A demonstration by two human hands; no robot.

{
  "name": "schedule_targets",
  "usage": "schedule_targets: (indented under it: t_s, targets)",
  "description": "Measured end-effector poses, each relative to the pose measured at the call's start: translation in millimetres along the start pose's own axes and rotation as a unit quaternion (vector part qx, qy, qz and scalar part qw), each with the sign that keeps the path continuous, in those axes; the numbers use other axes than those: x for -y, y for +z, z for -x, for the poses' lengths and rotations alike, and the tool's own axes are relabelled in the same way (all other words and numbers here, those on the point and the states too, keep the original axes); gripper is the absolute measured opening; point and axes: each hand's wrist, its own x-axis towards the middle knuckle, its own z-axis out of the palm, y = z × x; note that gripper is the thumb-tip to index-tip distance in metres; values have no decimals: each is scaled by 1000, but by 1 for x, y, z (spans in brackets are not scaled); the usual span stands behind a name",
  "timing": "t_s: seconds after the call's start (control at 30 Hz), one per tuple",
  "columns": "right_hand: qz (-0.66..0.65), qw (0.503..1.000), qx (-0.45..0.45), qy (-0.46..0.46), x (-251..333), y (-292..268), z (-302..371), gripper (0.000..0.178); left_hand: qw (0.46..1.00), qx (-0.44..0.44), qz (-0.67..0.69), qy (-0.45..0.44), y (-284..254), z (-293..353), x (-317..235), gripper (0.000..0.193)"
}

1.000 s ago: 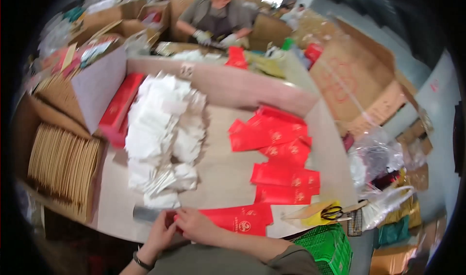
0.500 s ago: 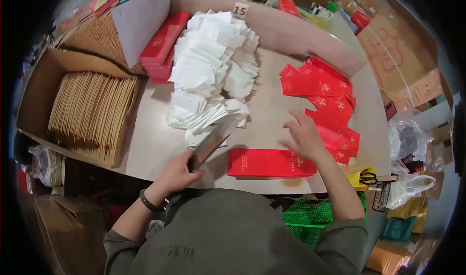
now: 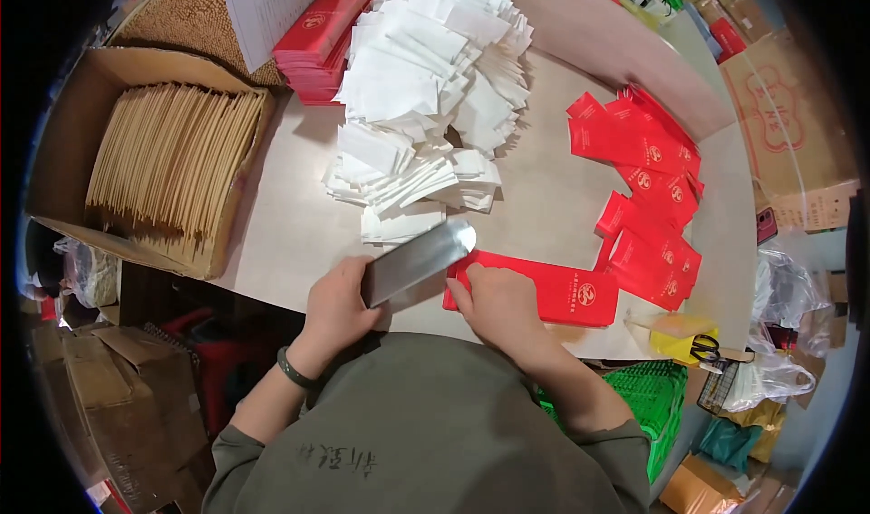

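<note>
Since the half-second-earlier frame, the right hand has come leftward from open air near the loose packets to the left end of the red stack, which lies flat on the near edge of the table. Its fingers are bent over that end, thumb tucked below; whether they pinch or merely rest cannot be told. The left hand is closed around one end of a metal strip, its rounded end tilted up toward the stack.

The stack looks light, bendy and smooth, so its layers would probably slide over one another; a grip across both long edges should keep them square, and hard pressure could crease them. The strip seems stiff and slick with a dull grey sheen, best taken by its sides.

Beyond lie matte white slips, crisp and jumbled; left, a corrugated carton holds upright brown sheets.
</note>
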Motion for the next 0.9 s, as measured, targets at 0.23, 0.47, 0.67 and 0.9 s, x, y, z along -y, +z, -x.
schedule_targets:
  t_s: [0.23,0.47,0.67,0.9]
  targets:
    - [-96,992,34,71,0,3,-16,20,992,109,-57,19,-27,3,12,63]
    - [-70,989,-47,-125,33,-2,-44,17,968,52,-16,246,-58,-34,21,70]
    - [47,939,-245,-239,41,8,-154,16,916,-290,-253,-114,-176,-49,146,29]
    - [-168,976,-43,-133,44,-24,-108,17,938,-229,-212,-149,-176,-39,184,21]
